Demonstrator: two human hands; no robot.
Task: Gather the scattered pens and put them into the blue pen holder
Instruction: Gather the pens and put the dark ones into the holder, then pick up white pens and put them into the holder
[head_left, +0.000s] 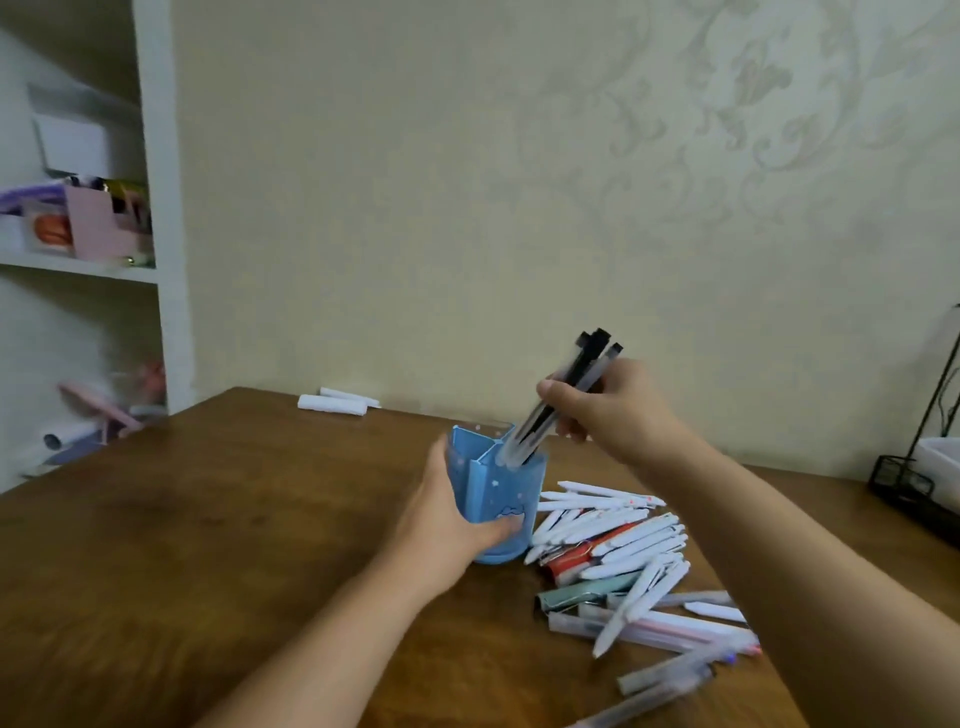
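The blue pen holder (511, 488) stands upright on the wooden table (208, 519), and my left hand (447, 514) wraps around its left side and front. My right hand (618, 405) grips a small bunch of clear pens with black caps (558, 397), tilted, their lower ends inside the holder's right compartment. A heap of scattered pens (623, 551), mostly white with a red one and a green one among them, lies on the table just right of the holder. More clear pens (670, 670) lie nearer to me.
Two white tubes (337, 402) lie at the table's far edge by the wall. A black wire rack (914, 483) with a white box stands at the right edge. A shelf unit with boxes (88, 218) fills the left.
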